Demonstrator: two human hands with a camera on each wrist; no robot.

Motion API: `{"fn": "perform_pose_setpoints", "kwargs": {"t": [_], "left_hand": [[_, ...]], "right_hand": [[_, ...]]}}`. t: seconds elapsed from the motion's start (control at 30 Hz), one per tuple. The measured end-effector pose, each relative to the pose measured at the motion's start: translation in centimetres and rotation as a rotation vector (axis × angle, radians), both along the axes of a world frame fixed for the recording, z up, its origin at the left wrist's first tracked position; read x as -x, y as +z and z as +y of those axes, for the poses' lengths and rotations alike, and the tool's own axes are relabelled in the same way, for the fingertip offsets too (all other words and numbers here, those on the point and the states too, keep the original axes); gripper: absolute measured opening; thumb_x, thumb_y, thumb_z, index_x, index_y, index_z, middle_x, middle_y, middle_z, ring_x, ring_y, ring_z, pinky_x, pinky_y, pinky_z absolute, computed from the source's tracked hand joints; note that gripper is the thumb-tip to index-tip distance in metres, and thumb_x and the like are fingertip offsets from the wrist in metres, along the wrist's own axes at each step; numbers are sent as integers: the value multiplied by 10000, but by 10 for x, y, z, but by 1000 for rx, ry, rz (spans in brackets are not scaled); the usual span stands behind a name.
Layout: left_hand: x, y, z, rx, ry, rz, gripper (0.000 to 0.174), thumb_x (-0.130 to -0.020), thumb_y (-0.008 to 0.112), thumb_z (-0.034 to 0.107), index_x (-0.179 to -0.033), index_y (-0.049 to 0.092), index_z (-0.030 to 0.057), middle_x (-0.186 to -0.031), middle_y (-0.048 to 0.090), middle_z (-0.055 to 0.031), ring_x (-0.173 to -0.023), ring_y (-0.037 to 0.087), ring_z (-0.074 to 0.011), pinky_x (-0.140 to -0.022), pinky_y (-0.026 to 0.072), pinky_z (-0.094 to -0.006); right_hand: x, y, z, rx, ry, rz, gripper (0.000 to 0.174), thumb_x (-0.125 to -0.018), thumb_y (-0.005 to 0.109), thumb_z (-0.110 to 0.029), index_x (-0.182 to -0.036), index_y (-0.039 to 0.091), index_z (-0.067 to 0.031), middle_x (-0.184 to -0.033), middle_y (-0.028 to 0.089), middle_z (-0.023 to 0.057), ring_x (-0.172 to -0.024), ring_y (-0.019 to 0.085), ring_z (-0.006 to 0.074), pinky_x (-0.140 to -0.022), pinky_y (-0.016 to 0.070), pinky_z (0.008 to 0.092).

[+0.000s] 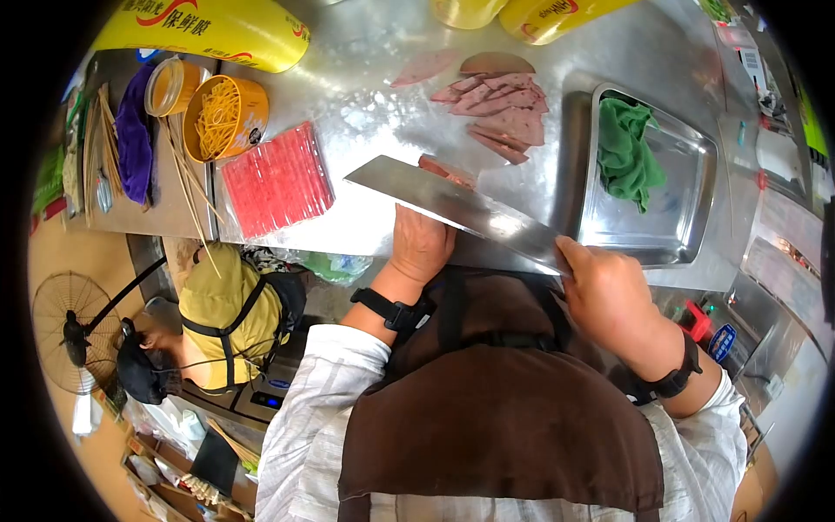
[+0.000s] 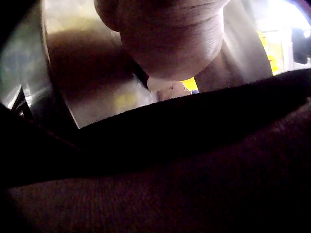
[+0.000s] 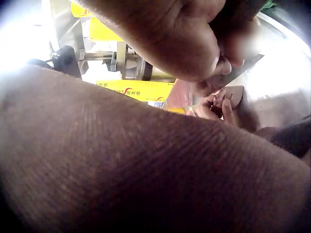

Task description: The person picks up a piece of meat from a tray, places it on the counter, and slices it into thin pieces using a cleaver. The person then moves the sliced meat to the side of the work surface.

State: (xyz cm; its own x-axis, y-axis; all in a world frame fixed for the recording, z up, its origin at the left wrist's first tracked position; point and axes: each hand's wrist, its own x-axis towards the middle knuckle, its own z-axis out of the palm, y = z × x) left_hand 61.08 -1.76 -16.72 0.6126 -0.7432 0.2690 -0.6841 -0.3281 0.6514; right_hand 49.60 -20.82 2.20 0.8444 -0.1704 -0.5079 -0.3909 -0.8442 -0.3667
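My right hand (image 1: 609,283) grips the handle of a wide-bladed kitchen knife (image 1: 470,209), its blade reaching left across the front of the metal table. Under and behind the blade is my left hand (image 1: 422,244), its fingers hidden from the head view. The right wrist view shows the left hand's fingers (image 3: 228,111) pinching a piece of ham (image 3: 221,98). Part of this ham (image 1: 448,168) shows past the blade's far side. Farther back lie overlapping ham slices (image 1: 509,104), with a rounded end piece (image 1: 496,63) behind them and a thin slice (image 1: 424,67) to their left.
Right of the ham stands a steel tray (image 1: 678,235) with a green cloth (image 1: 628,148). To the left lie packed crab sticks (image 1: 278,181), a tub of yellow shreds (image 1: 254,109) and skewers (image 1: 178,165). Yellow cling film boxes (image 1: 217,35) line the back. Another person (image 1: 222,313) is at lower left.
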Motion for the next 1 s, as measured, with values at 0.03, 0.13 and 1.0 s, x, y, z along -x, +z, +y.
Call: {"fn": "perform_pose_setpoints", "kwargs": {"t": [0.03,0.13,1.0], "left_hand": [[0,0,0,-4,0,6,555,-774,681,23,-1303,511,9,-1281,508,-228,-1172,473,-458,-1000,376,-548],[0,-1,0,-8,11,12,553,-770,681,13,-1298,516,19,-1265,519,-210,-1166,481,-451,-995,381,-547],[-7,18,-15,142,89,177,462,-696,650,-97,-1124,608,71,-1091,614,-119,-1030,548,-378,-889,429,-487]], "right_hand": [[0,0,0,4,5,4,147,-828,576,-68,-955,559,3,-730,635,192,-689,643,395,-617,517,481],[-2,1,1,9,17,11,136,-832,568,-67,-949,558,3,-722,631,195,-676,642,393,-608,515,479],[-25,-9,0,-22,48,161,152,-805,537,-18,-945,552,38,-717,633,233,-687,646,419,-618,520,487]]}}
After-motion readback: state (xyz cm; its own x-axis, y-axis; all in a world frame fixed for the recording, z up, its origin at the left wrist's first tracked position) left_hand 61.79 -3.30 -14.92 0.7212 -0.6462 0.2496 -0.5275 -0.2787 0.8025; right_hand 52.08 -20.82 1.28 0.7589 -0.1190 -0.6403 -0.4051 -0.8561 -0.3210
